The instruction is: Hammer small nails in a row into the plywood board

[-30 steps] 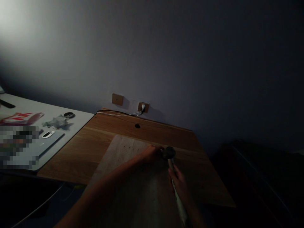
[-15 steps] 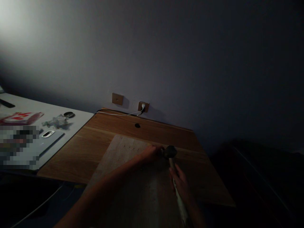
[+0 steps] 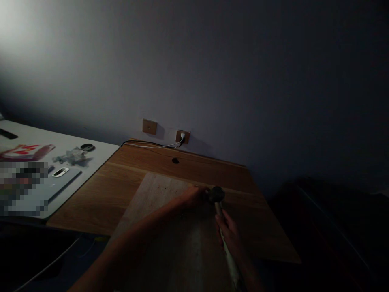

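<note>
My right hand (image 3: 230, 231) is wrapped round the pale handle of a hammer (image 3: 216, 194) with a dark, blunt head. The handle runs down toward me under the forearm. Just left of the head, my left hand (image 3: 194, 195) rests low over a wooden board (image 3: 158, 202), its fingers closed together. Whatever the fingers hold is too dark and small to make out. Several small dark dots form a row near the board's far edge. In the dim light I cannot tell whether the head touches anything.
The board lies on a wooden desk (image 3: 121, 190) against the wall. A white plug (image 3: 182, 136) with cables sits in the socket. At the left, a white table (image 3: 100, 152) carries a grey laptop-like slab (image 3: 68, 182), crumpled plastic (image 3: 73, 156) and a red-and-white packet (image 3: 28, 151).
The view has shifted very slightly. Both hands and the hammer stay almost where they were, with the hammer head close to my left fingers in both frames.
</note>
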`<action>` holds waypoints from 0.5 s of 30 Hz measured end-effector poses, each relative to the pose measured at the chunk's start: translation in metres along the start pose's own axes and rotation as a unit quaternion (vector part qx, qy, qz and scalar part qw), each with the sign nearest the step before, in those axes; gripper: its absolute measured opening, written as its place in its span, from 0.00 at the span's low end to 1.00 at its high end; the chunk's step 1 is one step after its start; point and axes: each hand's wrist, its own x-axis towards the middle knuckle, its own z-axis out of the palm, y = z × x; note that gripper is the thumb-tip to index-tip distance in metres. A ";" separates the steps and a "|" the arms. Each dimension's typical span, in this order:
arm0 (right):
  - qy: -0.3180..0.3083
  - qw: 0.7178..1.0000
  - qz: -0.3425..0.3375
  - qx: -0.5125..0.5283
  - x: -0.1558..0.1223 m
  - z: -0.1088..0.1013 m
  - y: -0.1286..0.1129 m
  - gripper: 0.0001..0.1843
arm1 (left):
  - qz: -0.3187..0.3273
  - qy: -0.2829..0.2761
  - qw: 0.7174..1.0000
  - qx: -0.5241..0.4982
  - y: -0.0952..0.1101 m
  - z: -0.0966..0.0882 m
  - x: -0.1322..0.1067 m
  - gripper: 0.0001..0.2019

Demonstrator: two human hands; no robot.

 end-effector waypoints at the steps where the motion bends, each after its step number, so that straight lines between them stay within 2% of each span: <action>1: 0.000 1.000 -0.002 0.002 0.000 0.001 0.000 0.33 | 0.001 0.004 1.000 0.003 0.001 0.000 0.000 0.18; 5: 0.007 1.000 -0.005 -0.005 0.001 0.001 0.000 0.34 | 0.011 0.003 1.000 0.008 0.006 -0.003 -0.001 0.19; 10: 0.022 0.999 0.021 -0.008 -0.001 -0.001 -0.001 0.35 | 0.003 0.002 1.000 0.017 0.004 -0.002 0.000 0.20; 15: 0.031 0.999 0.001 -0.025 0.000 0.000 0.000 0.34 | 0.012 0.002 1.000 0.001 0.001 0.000 0.000 0.21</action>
